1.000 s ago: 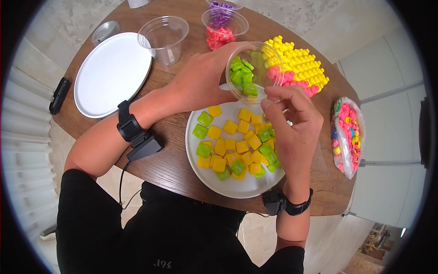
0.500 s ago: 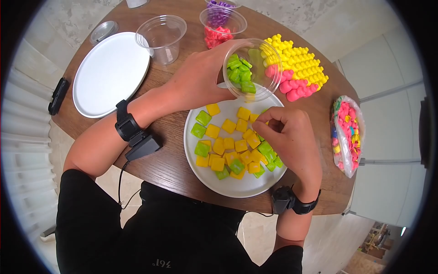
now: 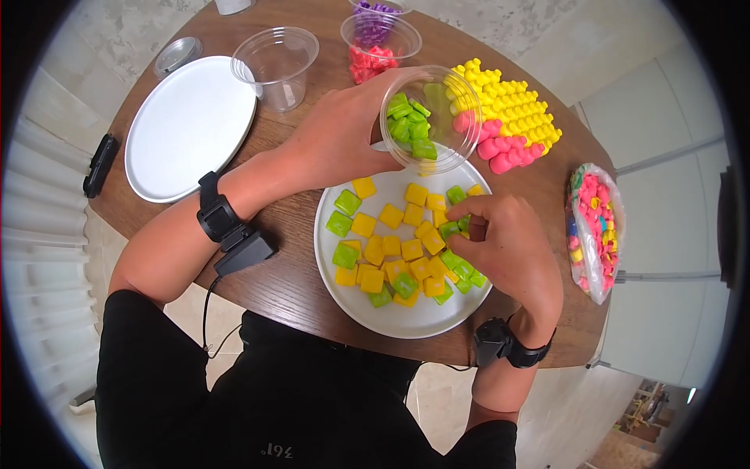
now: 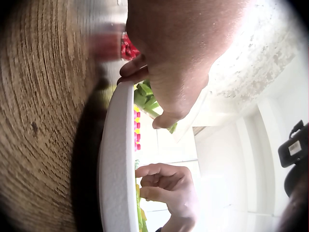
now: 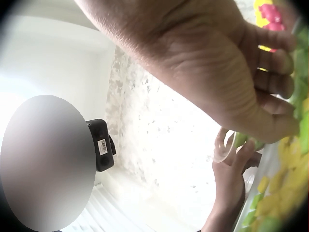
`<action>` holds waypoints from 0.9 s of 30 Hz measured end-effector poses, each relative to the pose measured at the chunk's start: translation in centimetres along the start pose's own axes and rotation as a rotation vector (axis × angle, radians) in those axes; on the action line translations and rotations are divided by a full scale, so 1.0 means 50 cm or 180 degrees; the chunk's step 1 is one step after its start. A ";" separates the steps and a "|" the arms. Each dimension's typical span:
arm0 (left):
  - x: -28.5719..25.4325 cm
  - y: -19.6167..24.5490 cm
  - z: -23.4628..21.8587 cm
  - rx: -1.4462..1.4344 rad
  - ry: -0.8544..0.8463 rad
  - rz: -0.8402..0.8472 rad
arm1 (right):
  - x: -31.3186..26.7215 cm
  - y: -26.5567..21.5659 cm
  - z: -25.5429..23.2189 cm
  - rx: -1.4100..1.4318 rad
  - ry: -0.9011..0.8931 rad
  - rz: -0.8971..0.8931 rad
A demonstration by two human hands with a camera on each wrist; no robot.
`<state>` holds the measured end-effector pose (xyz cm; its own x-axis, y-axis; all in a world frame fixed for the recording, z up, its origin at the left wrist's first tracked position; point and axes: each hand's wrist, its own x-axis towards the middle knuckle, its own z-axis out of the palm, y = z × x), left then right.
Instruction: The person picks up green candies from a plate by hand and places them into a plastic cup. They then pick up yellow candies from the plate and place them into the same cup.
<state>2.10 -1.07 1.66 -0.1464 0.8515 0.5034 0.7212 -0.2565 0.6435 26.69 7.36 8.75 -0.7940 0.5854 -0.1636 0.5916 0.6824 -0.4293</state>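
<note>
- While the L hand (image 3: pixel 336 141) grips a clear cup (image 3: pixel 449 117) by its side, fingers curled round it, the cup is tilted over the far edge of the loaded plate (image 3: pixel 398 324).
- R hand (image 3: pixel 516 246): relaxed, thumb & index finger apart, at green squares (image 3: pixel 344 255) nr the plate's R edge; no grasp seen.
- Loaded plate: at table's (image 3: pixel 289 211) near edge, R of ctr.; carries green squares, min. 12 visible, & yellow squares (image 3: pixel 362 224), 20+; exact nos. n/a, pieces overlap & R hand covers some.
- Held cup: several green pieces (image 3: pixel 400 129), overlapping, not countable.
- Writing: "361°" on black shirt (image 3: pixel 277 375), reads upside down. White label (image 4: pixel 295 147) on black device, L wrist view; print too small to read.
- Plates: 2 total; other is the white plate (image 3: pixel 187 129), twd table's L edge, nothing seen on it.
- Clear cups: 4 incl. held one. Empty cup (image 3: pixel 281 66) beside white plate; red-filled cup (image 3: pixel 373 62) & purple-filled cup (image 3: pixel 373 27) nr far edge.
- Yellow & pink knobbly pieces (image 3: pixel 508 102): 1 group, twd far R of table, too packed to count.
- Plastic bag (image 3: pixel 595 234): 1, at R edge, mixed pieces, mainly pink.
- Wrist straps: 2, black, 1 per arm.
</note>
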 end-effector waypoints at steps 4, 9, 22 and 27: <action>0.000 -0.001 0.001 0.0039 -0.0032 -0.0063 | 0.001 -0.004 -0.003 -0.0055 -0.0183 0.0079; -0.001 -0.007 0.004 0.0031 0.0039 0.0049 | 0.000 -0.011 -0.002 0.0017 -0.0238 0.0032; -0.001 -0.001 0.002 0.0028 0.0041 0.0054 | 0.003 -0.019 0.009 0.0536 0.0181 -0.0196; -0.001 -0.001 0.003 -0.0044 0.0033 0.0038 | 0.013 -0.026 0.031 0.1144 0.0888 -0.0448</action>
<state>2.14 -1.02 1.52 -0.1449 0.8435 0.5172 0.7136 -0.2730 0.6452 25.17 6.18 7.85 -0.7661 0.6269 0.1418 0.3560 0.5976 -0.7184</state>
